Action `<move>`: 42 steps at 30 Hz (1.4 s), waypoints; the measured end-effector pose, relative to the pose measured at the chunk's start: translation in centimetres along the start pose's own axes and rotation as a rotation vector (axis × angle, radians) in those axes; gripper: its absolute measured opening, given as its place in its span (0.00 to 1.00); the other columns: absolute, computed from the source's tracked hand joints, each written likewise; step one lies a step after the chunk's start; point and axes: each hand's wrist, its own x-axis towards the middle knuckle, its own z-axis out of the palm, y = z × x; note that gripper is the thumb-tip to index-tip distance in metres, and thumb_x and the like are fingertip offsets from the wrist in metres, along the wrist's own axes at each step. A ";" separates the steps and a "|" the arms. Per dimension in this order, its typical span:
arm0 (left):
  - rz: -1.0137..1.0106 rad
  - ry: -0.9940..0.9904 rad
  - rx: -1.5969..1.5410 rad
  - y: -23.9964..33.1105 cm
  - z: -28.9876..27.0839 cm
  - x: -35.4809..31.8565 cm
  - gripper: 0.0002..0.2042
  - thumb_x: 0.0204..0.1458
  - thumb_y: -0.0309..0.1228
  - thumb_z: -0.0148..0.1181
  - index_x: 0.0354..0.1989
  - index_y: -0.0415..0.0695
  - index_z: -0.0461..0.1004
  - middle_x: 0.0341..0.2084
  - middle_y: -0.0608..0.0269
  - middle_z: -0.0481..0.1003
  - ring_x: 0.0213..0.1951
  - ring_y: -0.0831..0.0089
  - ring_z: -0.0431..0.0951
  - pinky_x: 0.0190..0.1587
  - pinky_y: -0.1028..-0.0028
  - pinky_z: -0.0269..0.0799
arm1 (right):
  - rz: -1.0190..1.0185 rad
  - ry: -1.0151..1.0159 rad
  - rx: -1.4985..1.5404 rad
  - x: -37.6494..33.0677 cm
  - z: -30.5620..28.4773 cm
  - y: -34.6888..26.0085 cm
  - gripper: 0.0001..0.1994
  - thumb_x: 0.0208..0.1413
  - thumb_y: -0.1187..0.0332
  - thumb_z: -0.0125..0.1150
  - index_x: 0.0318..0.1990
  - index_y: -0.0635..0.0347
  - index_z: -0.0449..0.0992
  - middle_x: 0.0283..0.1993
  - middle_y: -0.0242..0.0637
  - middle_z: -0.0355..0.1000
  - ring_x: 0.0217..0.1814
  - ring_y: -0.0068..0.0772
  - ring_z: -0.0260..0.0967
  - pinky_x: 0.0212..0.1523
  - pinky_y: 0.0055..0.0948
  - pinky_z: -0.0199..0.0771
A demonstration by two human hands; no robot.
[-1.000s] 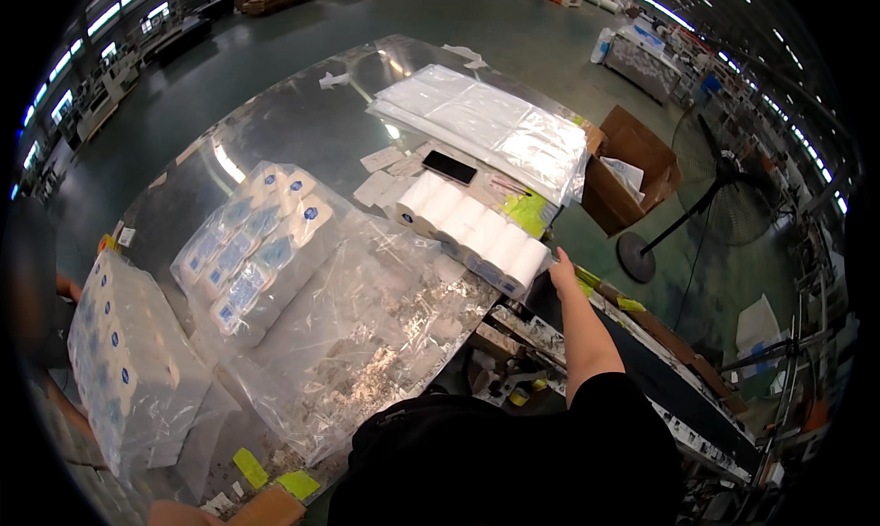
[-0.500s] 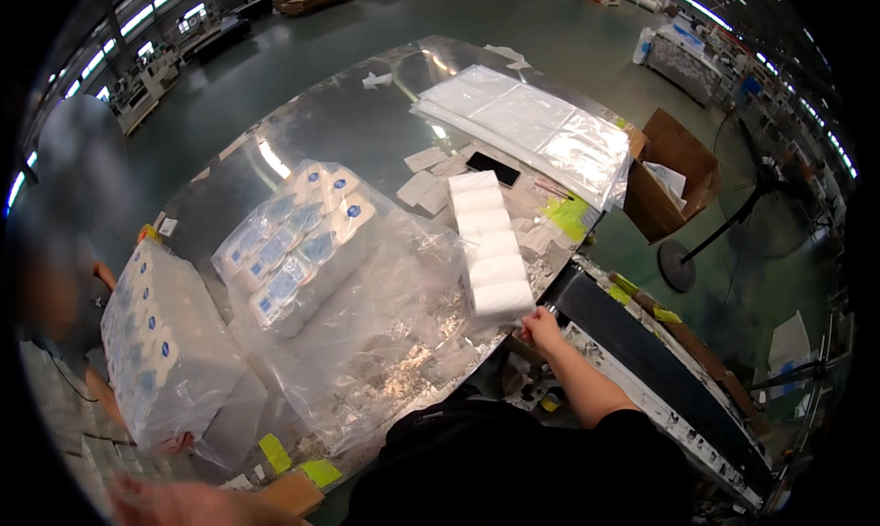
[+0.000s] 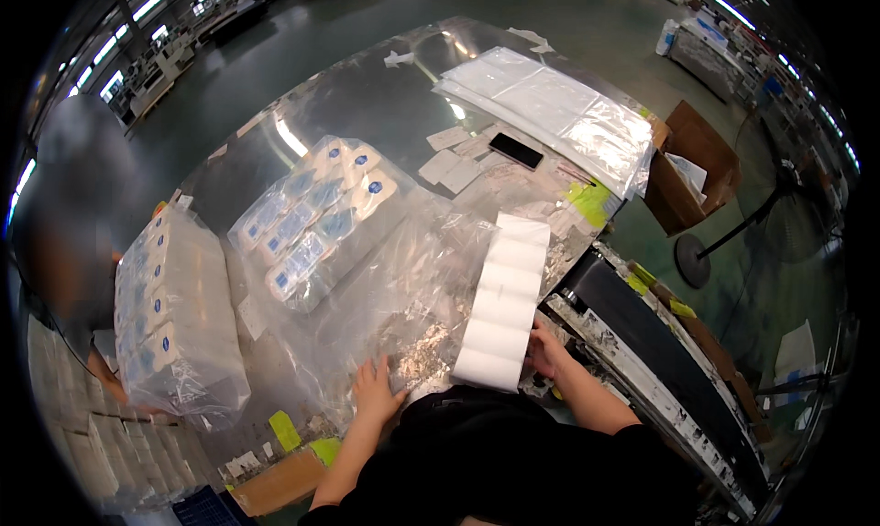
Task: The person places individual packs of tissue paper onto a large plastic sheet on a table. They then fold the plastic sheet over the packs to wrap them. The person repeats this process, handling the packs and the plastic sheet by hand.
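At far left stands a sealed pack of rolls. The left hand lies flat and released on the clear bag's near edge; the right hand grasps the white row of rolls beside it. Seemingly bagging: next needs the mouth opened. Open tabletop lies far; a conveyor crowds right.

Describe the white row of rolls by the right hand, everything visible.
The row of white rolls is about five plain paper rolls joined in one straight stack, lying flat on the shiny table, running away from the person. Its near end sits by the table's front edge, where the right hand touches its side. Crinkled clear plastic bag lies against its left side.
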 end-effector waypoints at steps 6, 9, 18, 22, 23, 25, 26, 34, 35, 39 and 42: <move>-0.075 -0.038 -0.180 -4.3 2.0 2.0 0.16 0.46 0.36 0.59 0.45 0.48 0.75 0.47 0.50 0.71 0.50 0.53 0.69 0.50 0.61 0.67 | -0.222 0.077 0.138 1.9 3.4 0.8 0.36 0.50 0.67 0.58 0.66 0.52 0.48 0.62 0.43 0.59 0.63 0.46 0.57 0.62 0.48 0.57; -0.109 0.017 -0.295 -5.1 2.3 2.2 0.11 0.49 0.35 0.56 0.38 0.45 0.78 0.31 0.52 0.75 0.35 0.55 0.75 0.41 0.60 0.70 | -0.186 0.079 0.177 2.7 3.0 -0.1 0.35 0.46 0.71 0.58 0.64 0.57 0.51 0.59 0.46 0.61 0.59 0.50 0.61 0.61 0.48 0.61; -0.200 0.161 -0.741 -3.5 -4.1 3.7 0.11 0.52 0.34 0.54 0.37 0.43 0.78 0.18 0.59 0.73 0.21 0.70 0.70 0.27 0.72 0.65 | 0.059 -0.247 0.450 0.0 -6.4 -4.7 0.33 0.44 0.65 0.57 0.60 0.66 0.59 0.60 0.50 0.61 0.57 0.48 0.64 0.58 0.51 0.65; -0.209 0.251 -0.916 -2.6 -7.3 3.6 0.10 0.53 0.34 0.56 0.37 0.41 0.78 0.18 0.67 0.73 0.22 0.80 0.68 0.27 0.76 0.64 | 0.212 -0.342 0.257 -4.8 -7.6 -7.3 0.31 0.43 0.65 0.60 0.57 0.66 0.63 0.56 0.46 0.65 0.56 0.43 0.65 0.57 0.43 0.64; -0.201 0.256 -0.953 -2.5 -7.7 3.6 0.10 0.54 0.34 0.56 0.37 0.41 0.78 0.18 0.68 0.73 0.22 0.81 0.67 0.27 0.77 0.64 | 0.277 -0.334 0.158 -6.5 -6.9 -7.9 0.31 0.43 0.65 0.60 0.57 0.66 0.64 0.55 0.45 0.66 0.55 0.42 0.65 0.56 0.41 0.64; -0.192 0.274 -1.024 -2.7 -8.7 3.4 0.10 0.55 0.34 0.55 0.37 0.41 0.79 0.19 0.71 0.74 0.24 0.84 0.67 0.28 0.78 0.63 | 0.434 -0.336 -0.046 -8.3 -5.5 -8.6 0.30 0.42 0.65 0.62 0.55 0.66 0.67 0.53 0.43 0.68 0.54 0.40 0.65 0.55 0.37 0.64; -0.204 0.281 -1.052 -2.4 -9.7 3.3 0.10 0.55 0.33 0.55 0.38 0.41 0.79 0.21 0.70 0.74 0.25 0.83 0.67 0.29 0.79 0.64 | 0.527 -0.338 -0.154 -8.8 -4.7 -8.6 0.29 0.42 0.65 0.62 0.55 0.66 0.68 0.52 0.42 0.69 0.54 0.39 0.65 0.55 0.35 0.64; 0.114 0.218 -1.030 1.4 -16.3 -0.7 0.11 0.57 0.32 0.52 0.43 0.43 0.78 0.31 0.63 0.79 0.32 0.81 0.74 0.38 0.79 0.69 | 0.457 -0.450 -0.011 -2.4 6.1 -4.6 0.28 0.44 0.65 0.61 0.55 0.66 0.67 0.51 0.44 0.70 0.52 0.42 0.66 0.53 0.37 0.67; 0.135 0.202 -0.982 1.3 -16.9 -1.5 0.11 0.57 0.31 0.52 0.44 0.43 0.78 0.31 0.62 0.79 0.32 0.80 0.74 0.38 0.79 0.69 | 0.421 -0.466 0.074 -2.1 7.4 -4.3 0.28 0.45 0.65 0.61 0.56 0.66 0.66 0.51 0.45 0.70 0.52 0.43 0.67 0.53 0.37 0.67; 0.193 0.215 -0.862 0.7 -17.2 -3.9 0.11 0.57 0.30 0.51 0.45 0.44 0.77 0.33 0.58 0.79 0.34 0.76 0.77 0.39 0.77 0.71 | 0.321 -0.537 0.388 -1.7 12.6 -3.9 0.28 0.47 0.66 0.59 0.57 0.66 0.64 0.51 0.48 0.69 0.51 0.47 0.67 0.52 0.41 0.70; 0.229 0.242 -0.911 0.5 -16.6 -4.3 0.11 0.57 0.30 0.52 0.45 0.43 0.77 0.37 0.57 0.79 0.38 0.72 0.79 0.41 0.76 0.71 | 0.280 -0.561 0.490 1.7 17.5 -2.6 0.28 0.49 0.66 0.58 0.58 0.66 0.62 0.52 0.50 0.68 0.51 0.50 0.68 0.51 0.44 0.72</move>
